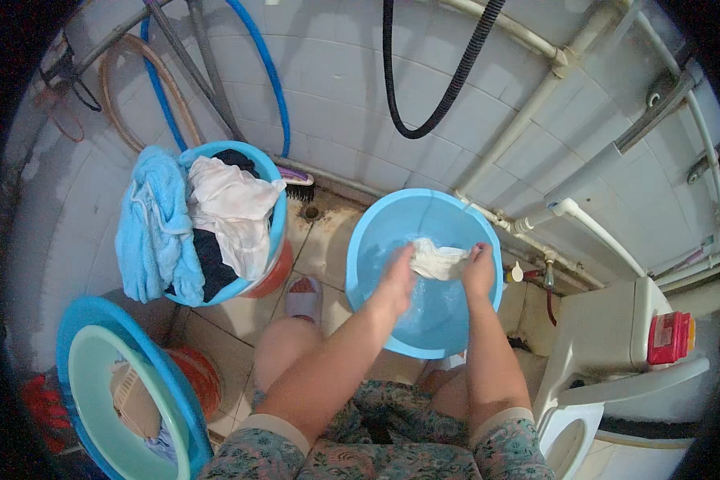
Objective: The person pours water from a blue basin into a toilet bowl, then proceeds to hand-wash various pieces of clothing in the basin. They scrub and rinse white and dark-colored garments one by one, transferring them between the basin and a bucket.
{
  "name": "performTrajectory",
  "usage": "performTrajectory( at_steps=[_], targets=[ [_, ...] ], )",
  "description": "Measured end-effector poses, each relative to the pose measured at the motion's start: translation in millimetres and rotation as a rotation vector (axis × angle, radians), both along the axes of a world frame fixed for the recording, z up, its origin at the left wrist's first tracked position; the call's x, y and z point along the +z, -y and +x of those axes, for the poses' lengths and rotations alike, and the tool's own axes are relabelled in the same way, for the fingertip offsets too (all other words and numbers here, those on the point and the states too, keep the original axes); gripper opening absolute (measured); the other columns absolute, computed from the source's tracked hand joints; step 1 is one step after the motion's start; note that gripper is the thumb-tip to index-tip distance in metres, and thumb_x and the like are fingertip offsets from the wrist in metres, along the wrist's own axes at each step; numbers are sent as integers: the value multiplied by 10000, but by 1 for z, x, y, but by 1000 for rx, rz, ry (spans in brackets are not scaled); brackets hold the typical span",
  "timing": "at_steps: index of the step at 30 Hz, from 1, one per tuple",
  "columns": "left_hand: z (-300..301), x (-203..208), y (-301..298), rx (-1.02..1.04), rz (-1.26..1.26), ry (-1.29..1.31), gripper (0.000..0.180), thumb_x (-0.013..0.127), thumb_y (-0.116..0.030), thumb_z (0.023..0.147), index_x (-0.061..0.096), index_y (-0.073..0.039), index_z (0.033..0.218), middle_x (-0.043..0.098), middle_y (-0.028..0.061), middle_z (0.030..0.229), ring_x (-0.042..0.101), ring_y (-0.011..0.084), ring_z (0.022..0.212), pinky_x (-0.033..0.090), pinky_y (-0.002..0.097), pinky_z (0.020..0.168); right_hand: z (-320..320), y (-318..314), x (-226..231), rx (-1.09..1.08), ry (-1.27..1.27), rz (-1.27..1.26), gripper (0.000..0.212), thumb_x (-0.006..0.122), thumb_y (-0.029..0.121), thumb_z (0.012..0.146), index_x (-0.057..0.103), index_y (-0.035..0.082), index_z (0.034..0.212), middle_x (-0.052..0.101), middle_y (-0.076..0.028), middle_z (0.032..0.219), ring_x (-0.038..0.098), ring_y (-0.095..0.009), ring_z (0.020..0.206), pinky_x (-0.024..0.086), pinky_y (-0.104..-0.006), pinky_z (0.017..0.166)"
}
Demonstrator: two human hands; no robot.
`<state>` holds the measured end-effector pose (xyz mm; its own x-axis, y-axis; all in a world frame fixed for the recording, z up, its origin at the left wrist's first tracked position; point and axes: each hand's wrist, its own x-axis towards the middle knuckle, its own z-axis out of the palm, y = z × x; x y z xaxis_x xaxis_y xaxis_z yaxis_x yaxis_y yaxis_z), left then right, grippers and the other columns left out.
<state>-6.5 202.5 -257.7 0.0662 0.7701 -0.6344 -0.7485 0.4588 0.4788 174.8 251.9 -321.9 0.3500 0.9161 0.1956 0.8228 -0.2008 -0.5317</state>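
A small white cloth [436, 261] is stretched between my two hands, above a light blue basin [360, 240] that holds water. My left hand [398, 276] grips the cloth's left end, with the fingers partly turned away. On the other side my right hand [478, 270] pinches the right end near the basin's inner right side. The cloth looks wet and crumpled, and its underside is hidden.
A blue tub [278, 216] at the left is heaped with a blue towel [156, 232], a white garment [232, 208] and dark clothes. Nested basins [78, 352] stand at lower left. A toilet [608, 320] is at right. A brush [298, 180] and pipes line the wall.
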Motion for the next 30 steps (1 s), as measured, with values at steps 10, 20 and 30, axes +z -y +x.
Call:
performTrajectory(
  at_steps=[10,20,30],
  targets=[
    [-1,-6,3,-93,66,-137,437,518,-200,844,386,-71,1240,464,67,1140,460,200,1076,419,354,833,-49,59,-41,879,426,-761,259,468,211,826,615,44,959,612,-190,991,602,-326,928,471,-427,802],
    [-3,-14,4,-106,96,-250,530,523,-258,831,345,-68,1292,427,111,1232,393,237,1156,340,384,932,-28,42,-53,698,21,-608,209,520,170,794,647,51,910,652,-135,888,636,-250,779,490,-372,708],
    [3,-31,1,5,-136,-67,529,464,-418,878,384,-44,1244,359,150,1264,472,281,1073,391,414,910,-60,65,133,649,-1398,-372,200,515,105,761,561,25,939,584,-62,906,554,-148,834,439,-271,725]
  ],
)
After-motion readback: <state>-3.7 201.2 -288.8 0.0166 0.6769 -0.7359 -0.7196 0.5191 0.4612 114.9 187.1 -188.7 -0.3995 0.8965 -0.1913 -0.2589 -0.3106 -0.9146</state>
